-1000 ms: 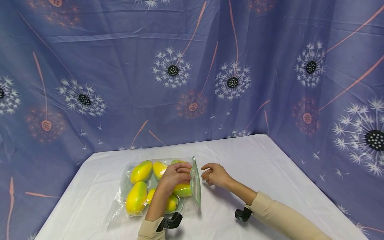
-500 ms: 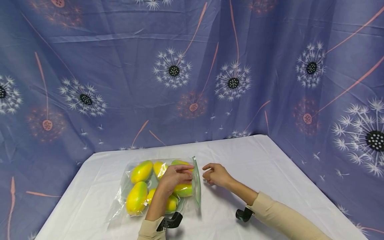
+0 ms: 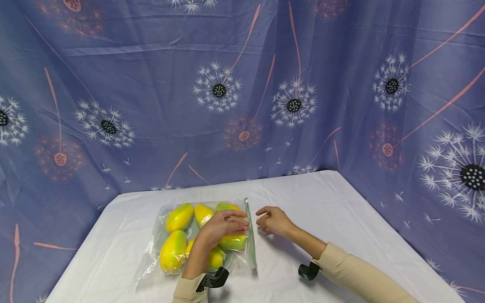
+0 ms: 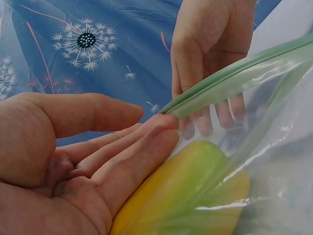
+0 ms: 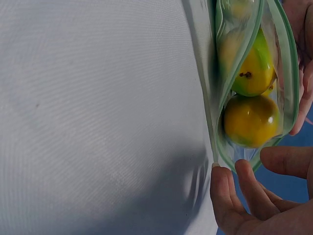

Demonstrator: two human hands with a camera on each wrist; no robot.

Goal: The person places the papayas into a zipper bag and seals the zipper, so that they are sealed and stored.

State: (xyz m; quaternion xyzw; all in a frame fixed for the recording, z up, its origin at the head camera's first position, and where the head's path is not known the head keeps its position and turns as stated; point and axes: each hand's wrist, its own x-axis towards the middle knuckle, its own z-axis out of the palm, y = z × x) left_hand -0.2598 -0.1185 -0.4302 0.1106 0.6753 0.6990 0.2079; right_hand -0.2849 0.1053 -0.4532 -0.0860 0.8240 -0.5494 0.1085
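Note:
A clear zip bag lies flat on the table with several yellow-green mangoes inside. Its green zip edge faces right, and in the right wrist view the mouth gapes around two mangoes. My left hand rests over the bag close to that edge. In the left wrist view its fingers stretch along the film above a mango, fingertips at the zip edge, thumb held apart. Just right of the mouth, my right hand hangs with loosely bent fingers and nothing between them.
A white cloth covers the table. Blue dandelion-print curtains enclose it at the back and sides. Each wrist carries a black camera mount, such as the right one.
The upper zip edge has dropped and swung slightly right, so the mouth looks narrower from above. My left hand has moved a little right with it. The right hand has barely moved.

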